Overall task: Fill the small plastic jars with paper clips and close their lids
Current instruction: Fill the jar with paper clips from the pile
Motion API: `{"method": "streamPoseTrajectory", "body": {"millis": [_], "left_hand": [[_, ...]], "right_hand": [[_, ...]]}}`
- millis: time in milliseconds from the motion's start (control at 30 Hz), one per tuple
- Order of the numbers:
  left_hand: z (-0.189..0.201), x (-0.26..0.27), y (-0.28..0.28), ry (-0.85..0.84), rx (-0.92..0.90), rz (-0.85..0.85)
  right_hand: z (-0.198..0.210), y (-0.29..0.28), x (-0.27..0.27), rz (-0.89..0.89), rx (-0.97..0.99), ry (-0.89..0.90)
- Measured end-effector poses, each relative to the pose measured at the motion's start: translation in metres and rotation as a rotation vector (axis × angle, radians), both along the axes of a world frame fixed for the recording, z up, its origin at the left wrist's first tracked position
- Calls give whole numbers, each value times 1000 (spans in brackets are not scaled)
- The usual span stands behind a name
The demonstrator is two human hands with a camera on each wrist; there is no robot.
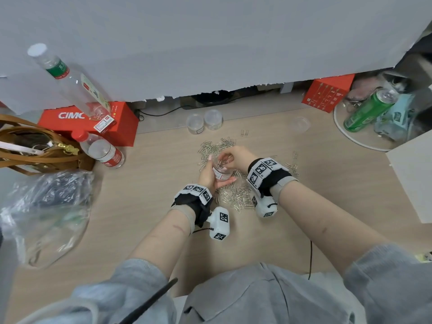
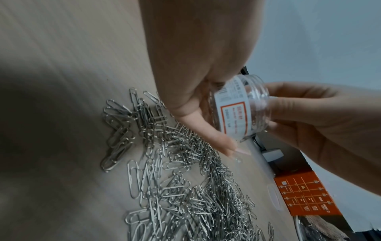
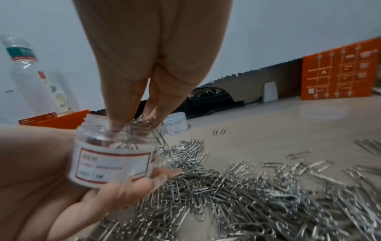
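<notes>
My left hand (image 1: 207, 175) grips a small clear plastic jar (image 1: 222, 171) with a white, red-framed label, tilted, lidless, mouth facing away from me. It holds the jar just above a wide pile of silver paper clips (image 1: 236, 195) on the wooden table. My right hand (image 1: 230, 156) pinches a bunch of clips, fingertips dipped into the jar's mouth (image 3: 117, 128); one clip hangs over the rim. In the left wrist view the jar (image 2: 239, 110) sits between both hands. Two lidded jars (image 1: 195, 123) (image 1: 213, 119) stand at the back. A loose clear lid (image 1: 301, 123) lies right of them.
A red box (image 1: 70, 118), two water bottles (image 1: 102, 152) and a brown bag (image 1: 35, 146) crowd the left; a crumpled plastic bag (image 1: 46, 211) lies nearer. A green can (image 1: 367, 111) and another red box (image 1: 327, 92) stand back right. Two stray clips (image 1: 244, 133) lie behind the pile.
</notes>
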State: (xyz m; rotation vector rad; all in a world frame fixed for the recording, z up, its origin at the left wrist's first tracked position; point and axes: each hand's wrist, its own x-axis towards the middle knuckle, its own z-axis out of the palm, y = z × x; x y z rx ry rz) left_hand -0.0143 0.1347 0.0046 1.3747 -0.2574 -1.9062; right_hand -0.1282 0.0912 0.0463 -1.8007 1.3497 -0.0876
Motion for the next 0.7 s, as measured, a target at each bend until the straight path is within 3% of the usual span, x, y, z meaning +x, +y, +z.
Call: {"method": "streamPoseTrajectory", "body": {"millis": [500,700], "left_hand": [[-15,1,-11,132,-14,126],[-24,7,-11,103,1,100]], "right_hand": [[-7,5,-18,-453,42,-504],[-22,0,-30,-594,-14,-503]]}}
